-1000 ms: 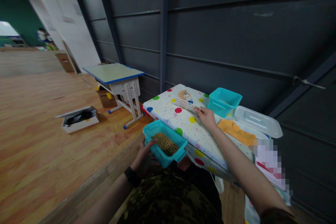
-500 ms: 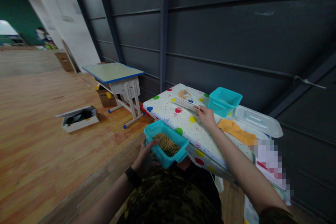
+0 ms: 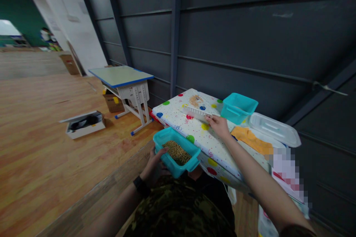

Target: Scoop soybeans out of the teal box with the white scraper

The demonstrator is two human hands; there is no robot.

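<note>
My left hand (image 3: 156, 163) grips the near left side of a turquoise plastic basket (image 3: 164, 137), its thumb over the rim. Round tan beans (image 3: 178, 152) lie inside it, and the basket is held just off the table's front edge. Over the tabletop, my right hand (image 3: 218, 124) pinches the right end of a long white plastic strip (image 3: 196, 113) with a notched, ribbed edge. Beyond the strip, a small patch of tan grains (image 3: 196, 99) is spread on the patterned tablecloth (image 3: 169, 113).
A second turquoise basket (image 3: 239, 109) stands at the table's back right. Beside it lie a clear plastic lid (image 3: 274, 129) and an orange cloth (image 3: 250, 139). A school desk (image 3: 122, 76) and an open white box (image 3: 86, 126) are to the left; a dark panelled wall (image 3: 236, 33) rises behind.
My right hand has shifted the white strip slightly toward me and tilted it a little. My left hand and the basket of beans stay nearly where they were.
</note>
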